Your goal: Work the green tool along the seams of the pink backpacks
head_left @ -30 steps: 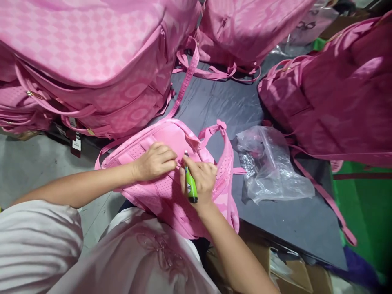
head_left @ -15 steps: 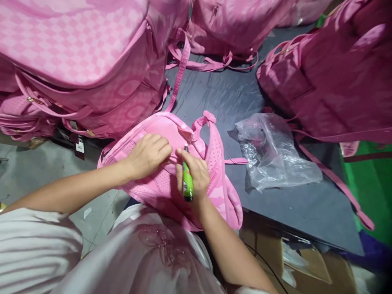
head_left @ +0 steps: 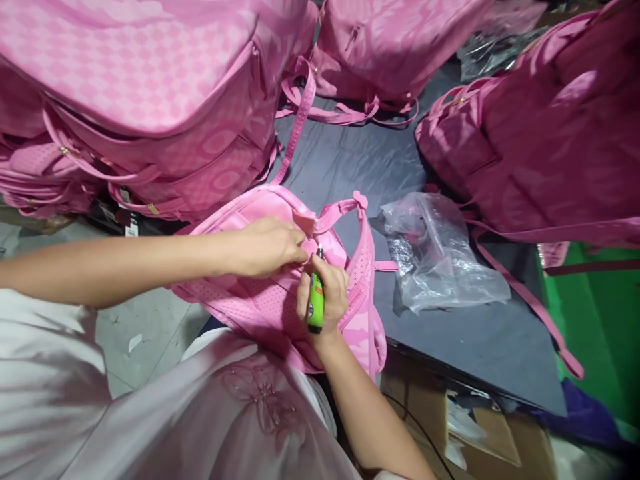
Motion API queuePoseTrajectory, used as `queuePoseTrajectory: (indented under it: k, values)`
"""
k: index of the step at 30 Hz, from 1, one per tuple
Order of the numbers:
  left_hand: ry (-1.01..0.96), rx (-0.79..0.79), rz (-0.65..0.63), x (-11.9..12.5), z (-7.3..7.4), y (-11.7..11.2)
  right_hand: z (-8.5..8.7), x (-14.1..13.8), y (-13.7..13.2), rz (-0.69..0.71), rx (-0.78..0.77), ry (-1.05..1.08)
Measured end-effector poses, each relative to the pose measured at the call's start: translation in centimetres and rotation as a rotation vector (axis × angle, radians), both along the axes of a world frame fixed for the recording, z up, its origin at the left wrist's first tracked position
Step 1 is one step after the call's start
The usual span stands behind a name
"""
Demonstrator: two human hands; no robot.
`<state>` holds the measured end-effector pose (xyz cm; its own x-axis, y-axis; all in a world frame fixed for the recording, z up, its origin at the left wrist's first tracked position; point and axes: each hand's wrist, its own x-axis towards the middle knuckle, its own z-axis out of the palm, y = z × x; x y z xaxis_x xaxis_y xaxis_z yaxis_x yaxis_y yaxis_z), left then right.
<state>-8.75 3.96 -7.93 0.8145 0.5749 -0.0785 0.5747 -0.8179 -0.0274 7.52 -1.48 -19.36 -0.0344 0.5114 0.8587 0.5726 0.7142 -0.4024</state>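
Note:
A pink backpack (head_left: pixel 260 300) lies back-side up on my lap, its perforated padding and shoulder straps (head_left: pixel 367 240) facing me. My left hand (head_left: pixel 267 245) rests on it with fingers curled, pinching the fabric near the top handle. My right hand (head_left: pixel 325 297) is closed around a green lighter (head_left: pixel 315 303), held upright with its dark tip close to my left fingertips at the base of the strap.
Stacks of pink backpacks (head_left: pixel 145 87) rise at the left, back (head_left: pixel 400 47) and right (head_left: pixel 545 147). A crumpled clear plastic bag (head_left: pixel 440 257) lies on the dark table sheet (head_left: pixel 350 160). Cardboard boxes (head_left: pixel 480 433) sit below the table edge; a green surface (head_left: pixel 600 320) is at the right.
My left hand slid right toward the top handle and stretched out along the backpack. The lighter in my right hand shifted slightly right and up to meet it.

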Motion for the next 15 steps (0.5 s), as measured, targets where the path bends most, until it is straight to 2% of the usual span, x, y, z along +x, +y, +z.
queuePoseTrajectory:
  k: [5,9,11,15]
  values:
    - [-0.023,-0.046,-0.022,0.5,-0.5,0.8,-0.7,0.4,0.4,-0.015,0.007,0.028]
    - [-0.088,-0.025,-0.047,-0.1,-0.5,0.2,-0.9,0.5,0.0,-0.025,0.051,0.004]
    - [-0.083,0.065,-0.047,-0.6,-0.6,-0.3,-0.8,0.6,-0.2,-0.045,0.058,-0.018]
    - [-0.117,0.408,-0.035,-2.6,-2.0,-1.3,0.1,1.0,-0.2,-0.084,0.025,-0.124]
